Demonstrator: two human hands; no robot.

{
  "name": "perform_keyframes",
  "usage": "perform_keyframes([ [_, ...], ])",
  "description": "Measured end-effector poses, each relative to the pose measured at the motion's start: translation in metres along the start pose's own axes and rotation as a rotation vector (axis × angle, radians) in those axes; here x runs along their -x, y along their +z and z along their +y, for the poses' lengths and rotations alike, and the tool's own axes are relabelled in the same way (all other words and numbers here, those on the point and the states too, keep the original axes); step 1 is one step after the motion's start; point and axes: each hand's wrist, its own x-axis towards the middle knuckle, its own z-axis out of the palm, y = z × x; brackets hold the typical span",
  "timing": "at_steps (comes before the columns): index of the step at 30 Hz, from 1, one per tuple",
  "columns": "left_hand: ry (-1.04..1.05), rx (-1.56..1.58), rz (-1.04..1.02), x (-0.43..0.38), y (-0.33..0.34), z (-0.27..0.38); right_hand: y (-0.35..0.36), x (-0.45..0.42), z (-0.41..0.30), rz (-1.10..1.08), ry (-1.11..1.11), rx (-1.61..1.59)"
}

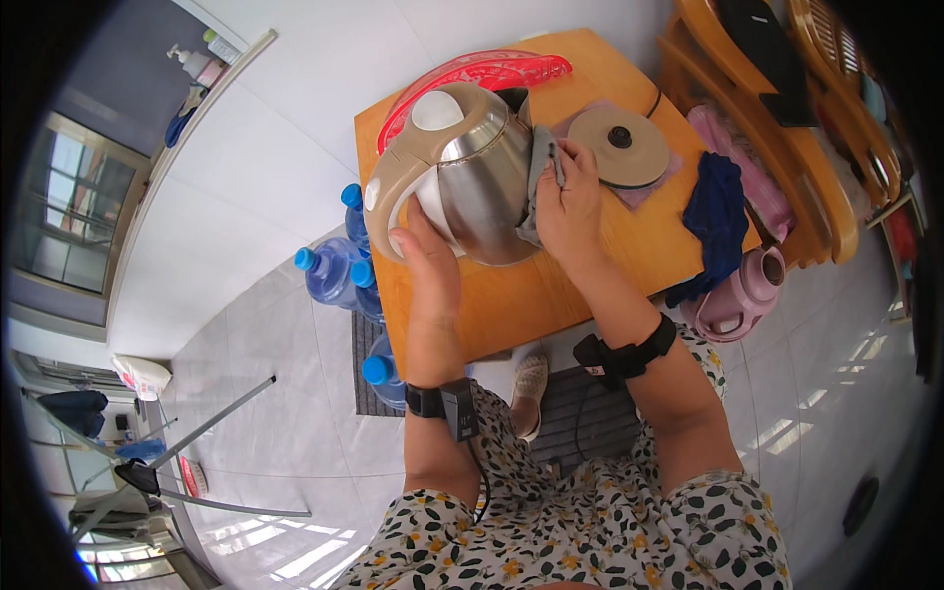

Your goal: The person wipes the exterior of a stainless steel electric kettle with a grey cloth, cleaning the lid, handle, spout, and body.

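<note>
A stainless steel electric kettle (pixel 483 192) with a beige handle and lid is held tilted over the wooden table (pixel 501 310). My left hand (pixel 431 251) grips it at the handle side, the fingers reaching behind the handle and partly hidden. A grey cloth (pixel 542 169) is pinched in my right hand (pixel 571 199) and pressed against the kettle's steel side, near the spout. Right of that hand lies the round beige power base (pixel 619 144) with its black centre connector, on a purplish cloth (pixel 641 193).
A red patterned tray (pixel 479 70) rests at the table's back edge. Dark blue cloth (pixel 715 214) drapes over the right edge, above a pink thermos jug (pixel 737 295) on the floor. Large blue water bottles (pixel 332 273) stand left of the table. Wooden chairs (pixel 767 147) are at right.
</note>
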Motion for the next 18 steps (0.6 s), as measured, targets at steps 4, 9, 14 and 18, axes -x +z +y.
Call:
perform_keyframes([
  [4, -0.011, 0.016, 0.019, 0.002, -0.003, 0.0, -0.015, -0.002, 0.026, -0.374, 0.546, 0.011],
  [9, 0.023, -0.033, 0.006, 0.001, -0.004, 0.001, -0.008, -0.016, -0.038, -0.096, -0.028, -0.093],
  [14, 0.038, -0.049, -0.009, 0.0, -0.001, 0.0, 0.006, -0.007, -0.013, 0.023, -0.061, -0.073],
  [18, 0.066, -0.055, -0.029, 0.001, -0.003, 0.0, -0.006, 0.007, 0.041, -0.281, 0.264, 0.075],
])
